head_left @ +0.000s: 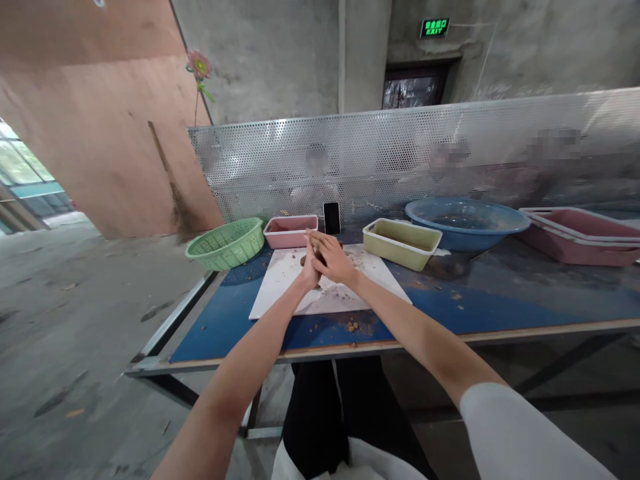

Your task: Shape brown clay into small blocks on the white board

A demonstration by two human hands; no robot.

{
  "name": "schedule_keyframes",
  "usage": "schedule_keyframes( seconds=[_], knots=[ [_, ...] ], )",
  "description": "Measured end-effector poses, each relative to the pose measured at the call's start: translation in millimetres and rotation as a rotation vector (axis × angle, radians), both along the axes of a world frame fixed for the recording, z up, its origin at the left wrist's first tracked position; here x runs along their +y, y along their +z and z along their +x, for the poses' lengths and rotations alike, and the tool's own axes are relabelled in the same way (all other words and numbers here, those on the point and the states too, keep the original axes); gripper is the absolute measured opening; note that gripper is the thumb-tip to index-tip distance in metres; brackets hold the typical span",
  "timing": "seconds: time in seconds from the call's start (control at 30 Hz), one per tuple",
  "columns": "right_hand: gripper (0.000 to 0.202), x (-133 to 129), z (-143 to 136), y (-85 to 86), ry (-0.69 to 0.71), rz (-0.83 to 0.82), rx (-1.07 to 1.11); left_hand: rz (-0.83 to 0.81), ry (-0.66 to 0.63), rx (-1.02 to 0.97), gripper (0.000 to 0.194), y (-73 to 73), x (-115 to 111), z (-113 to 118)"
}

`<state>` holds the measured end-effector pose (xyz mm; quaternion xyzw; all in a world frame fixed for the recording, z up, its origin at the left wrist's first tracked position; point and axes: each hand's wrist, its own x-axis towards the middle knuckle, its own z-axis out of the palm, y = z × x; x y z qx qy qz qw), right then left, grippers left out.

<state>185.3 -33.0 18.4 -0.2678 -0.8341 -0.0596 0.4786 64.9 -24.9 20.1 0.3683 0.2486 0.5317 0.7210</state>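
My left hand [311, 265] and my right hand [334, 259] are pressed together above a white board [280, 287]. The left one is turned edge-on with its fingers pointing away from me. Over it, the right one lies with its fingers closed across the left palm. Whatever is between the palms is hidden. A brown, clay-like lump [303, 261] shows just left of the hands, partly covered by them. Brown crumbs [345, 295] are scattered on the board around them.
Behind the board stand a pink basket [293, 233], a phone [332, 218] and a yellow-green basket [400, 245]. A green basket [227, 245] is left; a blue basin [463, 223] and pink trays [575, 243] are right. Crumbs [353, 325] lie near the table's front edge.
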Motion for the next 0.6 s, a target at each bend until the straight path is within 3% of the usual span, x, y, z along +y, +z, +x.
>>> schedule_keyframes(
  seconds=[0.2, 0.37, 0.47, 0.6],
  knots=[
    [0.061, 9, -10, -3.8, 0.116, -0.211, 0.101, -0.114, -0.043, 0.136, 0.074, 2.3, -3, -14],
    [0.048, 7, -14, -0.8, 0.124, -0.308, 0.324, -0.076, -0.056, 0.065, 0.078, 12.0, 1, -22],
    [0.046, 5, -10, 0.9, 0.108, -0.350, 0.600, -0.048, 0.167, -0.013, 0.063, 18.0, 6, -29],
    [0.063, 8, 8, 4.0, 0.087, -0.561, 0.843, 0.010, 0.566, -0.053, 0.028, 22.6, 18, -46]
  ],
)
